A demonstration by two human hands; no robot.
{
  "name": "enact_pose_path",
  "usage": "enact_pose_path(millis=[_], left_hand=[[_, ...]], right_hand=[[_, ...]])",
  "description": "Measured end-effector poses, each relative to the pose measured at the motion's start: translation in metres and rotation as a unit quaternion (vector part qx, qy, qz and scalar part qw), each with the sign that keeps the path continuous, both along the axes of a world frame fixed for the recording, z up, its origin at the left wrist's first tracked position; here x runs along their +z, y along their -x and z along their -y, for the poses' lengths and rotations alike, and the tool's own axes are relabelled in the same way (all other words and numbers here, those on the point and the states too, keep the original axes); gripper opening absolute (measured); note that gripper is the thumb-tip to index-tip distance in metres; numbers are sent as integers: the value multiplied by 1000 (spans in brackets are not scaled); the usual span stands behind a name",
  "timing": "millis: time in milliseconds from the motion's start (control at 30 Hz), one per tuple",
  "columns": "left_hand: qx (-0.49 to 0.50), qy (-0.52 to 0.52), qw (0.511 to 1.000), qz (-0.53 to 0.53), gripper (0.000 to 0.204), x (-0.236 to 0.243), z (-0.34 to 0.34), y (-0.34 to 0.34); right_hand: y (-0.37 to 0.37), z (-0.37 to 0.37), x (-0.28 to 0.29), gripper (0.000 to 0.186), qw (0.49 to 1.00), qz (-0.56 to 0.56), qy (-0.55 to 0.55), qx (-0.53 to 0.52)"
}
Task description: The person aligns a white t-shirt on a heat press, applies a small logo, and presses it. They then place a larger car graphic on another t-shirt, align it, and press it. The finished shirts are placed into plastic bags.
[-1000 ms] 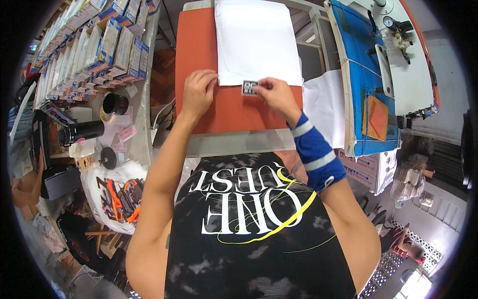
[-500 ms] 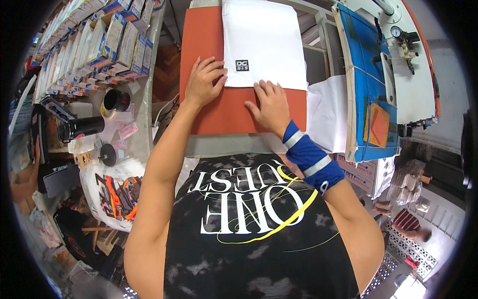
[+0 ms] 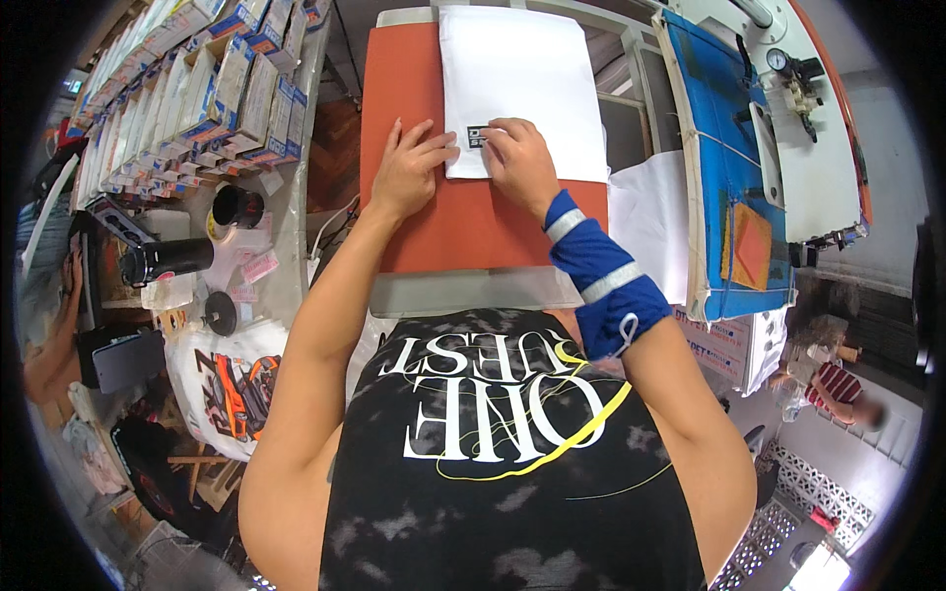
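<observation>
Lettering in view. Black sleeveless shirt (image 3: 517, 502): two lines of large white capitals, upside down. White cloth (image 3: 522, 69): small black square (image 3: 475, 136) with white characters, partly covered by the right hand (image 3: 522, 163). White carton (image 3: 724, 355): red capitals. White printed piece (image 3: 236, 389): dark characters beside an orange graphic. Pink slip (image 3: 260, 266): print too small to tell.

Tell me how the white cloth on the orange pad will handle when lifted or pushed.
The white cloth is probably light, since it lies flat and looks thin. It may droop when lifted, as its corners look soft. Pushed, it might slide or wrinkle: no clips show along its edges on the orange pad.
</observation>
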State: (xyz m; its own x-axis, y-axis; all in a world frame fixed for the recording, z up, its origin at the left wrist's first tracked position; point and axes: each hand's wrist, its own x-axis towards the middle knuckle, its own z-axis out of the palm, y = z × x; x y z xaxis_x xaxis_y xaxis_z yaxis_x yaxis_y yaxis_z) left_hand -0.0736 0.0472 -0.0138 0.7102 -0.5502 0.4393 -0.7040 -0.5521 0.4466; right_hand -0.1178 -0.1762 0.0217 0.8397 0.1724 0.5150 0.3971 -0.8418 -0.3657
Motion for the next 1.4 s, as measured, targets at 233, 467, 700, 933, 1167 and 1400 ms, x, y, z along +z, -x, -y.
enact_pose_path(millis=[233,467,700,933,1167,1400], left_hand=[[34,37,997,-56,28,-3,-9,-1],[-54,-72,994,60,23,19,10,3],[7,-6,1000,-8,20,19,-25,-3],[102,66,992,-18,19,0,-30,2],[43,-24,999,6,37,8,-26,3],[66,-38,997,-8,48,4,-13,6]], right_hand=[[-18,3,-33,13,1000,5,-4,-7],[-18,3,-33,14,1000,17,-9,-16],[-17,4,-26,12,998,22,-58,-28],[-23,10,-24,10,998,-2,-42,-37],[-21,7,-28,13,1000,-9,7,-10],[-21,7,-26,15,999,-14,29,-17]])
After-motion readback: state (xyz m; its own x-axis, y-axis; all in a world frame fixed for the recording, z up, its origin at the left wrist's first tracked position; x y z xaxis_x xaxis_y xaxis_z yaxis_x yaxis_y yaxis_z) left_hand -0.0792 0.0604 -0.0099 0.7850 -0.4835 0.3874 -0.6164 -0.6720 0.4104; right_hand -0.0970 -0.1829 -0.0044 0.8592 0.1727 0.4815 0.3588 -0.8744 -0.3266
